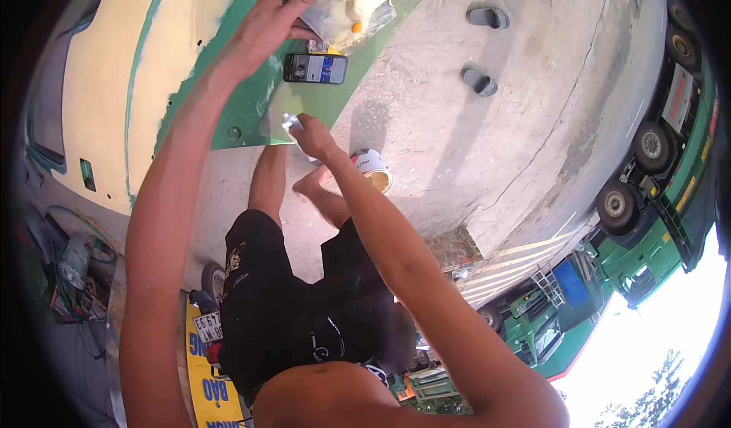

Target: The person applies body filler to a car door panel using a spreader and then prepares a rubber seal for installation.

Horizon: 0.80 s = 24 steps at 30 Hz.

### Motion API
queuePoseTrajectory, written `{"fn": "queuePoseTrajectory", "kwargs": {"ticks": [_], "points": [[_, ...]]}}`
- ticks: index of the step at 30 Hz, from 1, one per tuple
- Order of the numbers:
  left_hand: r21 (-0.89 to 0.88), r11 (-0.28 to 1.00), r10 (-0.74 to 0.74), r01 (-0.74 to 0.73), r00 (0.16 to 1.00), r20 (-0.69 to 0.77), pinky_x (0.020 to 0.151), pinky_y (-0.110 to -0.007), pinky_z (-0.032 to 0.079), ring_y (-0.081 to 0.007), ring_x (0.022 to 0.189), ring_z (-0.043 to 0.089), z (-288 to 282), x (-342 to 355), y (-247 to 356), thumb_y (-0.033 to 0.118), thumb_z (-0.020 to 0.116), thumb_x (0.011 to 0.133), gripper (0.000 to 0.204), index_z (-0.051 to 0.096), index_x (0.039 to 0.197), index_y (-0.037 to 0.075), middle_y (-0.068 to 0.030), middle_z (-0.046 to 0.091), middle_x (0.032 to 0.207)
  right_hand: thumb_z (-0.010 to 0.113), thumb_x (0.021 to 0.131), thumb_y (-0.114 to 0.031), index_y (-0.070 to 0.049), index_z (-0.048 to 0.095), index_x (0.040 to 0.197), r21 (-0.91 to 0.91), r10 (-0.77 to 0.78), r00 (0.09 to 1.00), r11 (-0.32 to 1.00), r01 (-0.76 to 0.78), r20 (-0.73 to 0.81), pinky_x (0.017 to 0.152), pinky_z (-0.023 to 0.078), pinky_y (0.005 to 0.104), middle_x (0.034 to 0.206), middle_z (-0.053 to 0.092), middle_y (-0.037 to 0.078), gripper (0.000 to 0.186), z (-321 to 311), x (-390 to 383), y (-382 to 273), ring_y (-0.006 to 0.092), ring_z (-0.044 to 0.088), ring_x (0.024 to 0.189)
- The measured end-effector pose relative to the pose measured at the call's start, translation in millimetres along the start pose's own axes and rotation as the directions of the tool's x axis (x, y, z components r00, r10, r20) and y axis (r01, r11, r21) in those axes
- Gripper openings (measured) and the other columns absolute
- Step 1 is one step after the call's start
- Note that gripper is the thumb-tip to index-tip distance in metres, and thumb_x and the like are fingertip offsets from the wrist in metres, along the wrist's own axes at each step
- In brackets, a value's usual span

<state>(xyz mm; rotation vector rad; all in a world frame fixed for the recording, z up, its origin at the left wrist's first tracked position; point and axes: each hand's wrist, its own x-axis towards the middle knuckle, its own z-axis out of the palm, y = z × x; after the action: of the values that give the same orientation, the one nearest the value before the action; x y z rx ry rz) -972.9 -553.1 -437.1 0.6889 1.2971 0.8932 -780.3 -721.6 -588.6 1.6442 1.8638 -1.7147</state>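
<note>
The left hand (pixel 266 28) pinches a board (pixel 323 24), the right hand (pixel 314 136) a whitish tube (pixel 291 122); a phone (pixel 315 68) lies between, a can (pixel 366 161) nearer, sandals (pixel 487 18) far right.

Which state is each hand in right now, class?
Left hand: closed, holding the edge of a paste-smeared board.
Right hand: closed around a small whitish item.

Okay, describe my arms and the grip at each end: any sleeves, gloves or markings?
Both arms are bare, without sleeves. The left grip and right grip are ungloved, with no watch or bracelet visible. Any small markings are too fine to tell. You're wearing black shorts with pale print.
</note>
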Motion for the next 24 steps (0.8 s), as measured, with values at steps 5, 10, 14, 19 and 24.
{"fn": "queuePoseTrajectory", "kwargs": {"ticks": [5, 10, 14, 19, 24], "points": [[-0.153, 0.988, 0.027, -0.036, 0.998, -0.064, 0.097, -0.035, 0.047, -0.0178, 0.107, 0.063, -107.8, -4.6, 49.6, 0.045, 0.046, 0.1, 0.057, 0.045, 0.135, -0.001, -0.009, 0.06, 0.124, 0.065, 0.083, -0.02, -0.001, 0.062, 0.109, -0.109, -0.087, 0.979, 0.988, 0.108, 0.182, 0.082, 0.051, 0.044, 0.096, 0.068, 0.023, 0.033, -14.0, 54.2, -58.9, 0.0378, 0.065, 0.094], [-0.215, 0.976, -0.04, -0.034, 0.944, -0.328, 0.09, -0.032, 0.051, -0.0186, 0.1, 0.065, -120.1, -26.9, 50.7, 0.055, 0.057, 0.091, 0.07, 0.054, 0.125, -0.007, -0.0114, 0.066, 0.107, 0.063, 0.081, -0.012, -0.004, 0.061, 0.094, -0.556, -0.299, 0.954, 0.789, 0.262, 0.025, 0.08, 0.051, 0.0454, 0.089, 0.065, 0.018, 0.016, -166.1, 131.9, -43.2, 0.0354, 0.064, 0.092], [-0.094, 0.975, -0.221, 0.201, 0.85, -0.479, 0.079, -0.028, 0.046, -0.0119, 0.088, 0.057, -69.8, -39.2, 41.4, 0.053, 0.056, 0.093, 0.066, 0.054, 0.127, -0.004, -0.0057, 0.063, 0.102, 0.078, 0.073, -0.029, -0.008, 0.049, 0.127, -0.91, -0.611, 0.789, 0.359, 0.206, -0.063, 0.093, 0.043, 0.0456, 0.117, 0.057, 0.012, 0.065, -294.7, 222.4, -35.4, 0.0289, 0.053, 0.114], [0.192, 0.916, -0.307, 0.352, 0.923, -0.23, 0.08, -0.032, 0.046, -0.0151, 0.084, 0.055, -6.5, -52.4, 31.9, 0.045, 0.052, 0.098, 0.056, 0.056, 0.121, -0.007, -0.0102, 0.064, 0.095, 0.081, 0.07, -0.035, -0.012, 0.048, 0.127, -0.918, -0.469, 0.865, 0.239, 0.317, 0.177, 0.089, 0.043, 0.0455, 0.11, 0.063, 0.011, 0.069, -354.5, 269.2, -49.6, 0.0276, 0.057, 0.111], [0.375, 0.885, -0.166, 0.276, 0.94, -0.299, 0.082, -0.038, 0.049, -0.0324, 0.095, 0.063, 84.4, -20.8, 81.0, 0.036, 0.051, 0.1, 0.044, 0.058, 0.125, 0.001, -0.0181, 0.065, 0.109, 0.069, 0.078, -0.032, -0.007, 0.058, 0.108, -0.622, -0.096, 0.993, 0.774, 0.114, 0.062, 0.081, 0.048, 0.0473, 0.1, 0.068, 0.017, 0.04, -386.9, 225.8, -51.0, 0.0344, 0.065, 0.098]]}}
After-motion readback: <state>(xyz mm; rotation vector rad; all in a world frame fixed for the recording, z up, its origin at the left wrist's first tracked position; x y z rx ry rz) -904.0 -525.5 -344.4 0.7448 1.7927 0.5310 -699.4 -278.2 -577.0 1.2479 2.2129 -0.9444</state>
